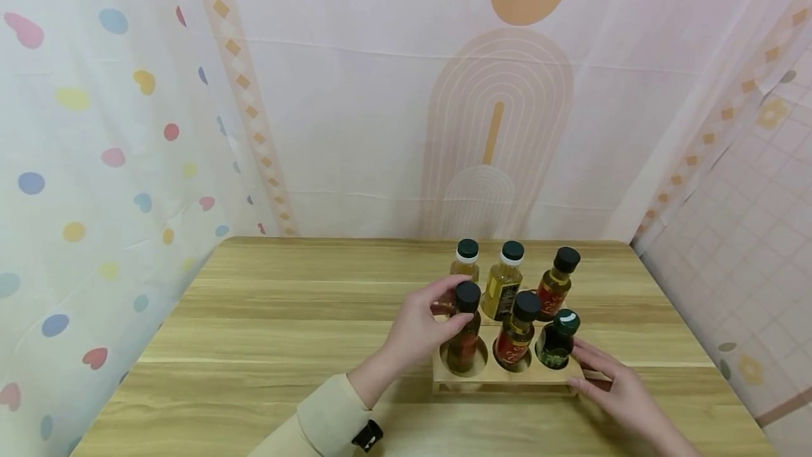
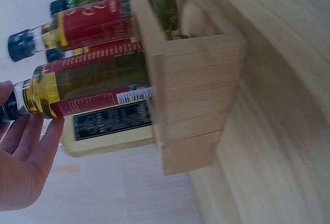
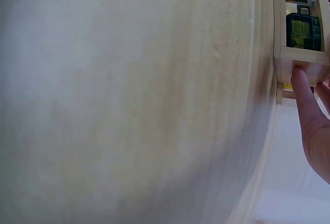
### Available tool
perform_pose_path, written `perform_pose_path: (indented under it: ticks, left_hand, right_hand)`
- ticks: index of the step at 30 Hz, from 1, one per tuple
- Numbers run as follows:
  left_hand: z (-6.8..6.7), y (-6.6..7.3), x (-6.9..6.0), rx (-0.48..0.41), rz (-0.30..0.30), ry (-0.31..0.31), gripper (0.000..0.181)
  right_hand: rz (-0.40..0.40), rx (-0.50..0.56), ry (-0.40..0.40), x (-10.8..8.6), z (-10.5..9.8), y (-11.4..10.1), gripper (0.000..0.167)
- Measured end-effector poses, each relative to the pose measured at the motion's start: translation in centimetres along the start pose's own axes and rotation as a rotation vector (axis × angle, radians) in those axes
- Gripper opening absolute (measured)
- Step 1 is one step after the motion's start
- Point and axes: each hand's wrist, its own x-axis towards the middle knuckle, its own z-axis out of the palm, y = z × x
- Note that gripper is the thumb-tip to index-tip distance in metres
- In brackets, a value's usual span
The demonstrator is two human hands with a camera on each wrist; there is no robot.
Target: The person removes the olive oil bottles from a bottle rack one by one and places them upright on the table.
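"Bottle [image 1: 464, 346], slim clear glass, red label, black cap: gripped?"

"Yes! From my distant seat I see the left hand [image 1: 415, 324] pinching its capped neck; it stands in the pale wooden rack [image 1: 545, 377], directly below that grip."

"And the right hand [image 1: 619, 388]?"

"Fingers straight, unclenched, touching the rack's right end, just beside a squat dark-green glass bottle [image 1: 555, 344]."

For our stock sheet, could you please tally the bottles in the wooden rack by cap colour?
Black-capped bottles: 3
Dark-green-capped bottles with white collars: 2
Dark-green-capped bottle without a white collar: 1
Total: 6
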Motion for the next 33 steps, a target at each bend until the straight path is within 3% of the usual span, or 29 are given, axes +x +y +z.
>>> perform_pose_path:
  ticks: [8,13,21,28,33]
  left_hand:
    - [-2.5,2.5,1.2,-0.078,0.138,0.088,0.05]
    - [-4.9,2.8,1.7,-0.024,0.137,0.151,0.05]
    - [-8.8,0.1,1.6,0.106,0.02,0.266,0.046]
    - [-11.9,-3.6,0.7,0.185,-0.066,0.319,0.047]
    - [-14.0,-5.4,0.0,0.236,-0.141,0.359,0.048]
  right_hand:
    - [0.005,-0.005,0.001,0.0,-0.1,-0.1,0.044]
    - [0.022,-0.003,-0.009,0.1,-0.2,-0.1,0.044]
    - [0.033,-0.01,-0.015,0.1,-0.2,0.0,0.045]
    - [0.041,-0.01,-0.019,0.1,-0.1,0.0,0.045]
    - [0.028,-0.008,-0.015,0.1,-0.1,-0.2,0.044]
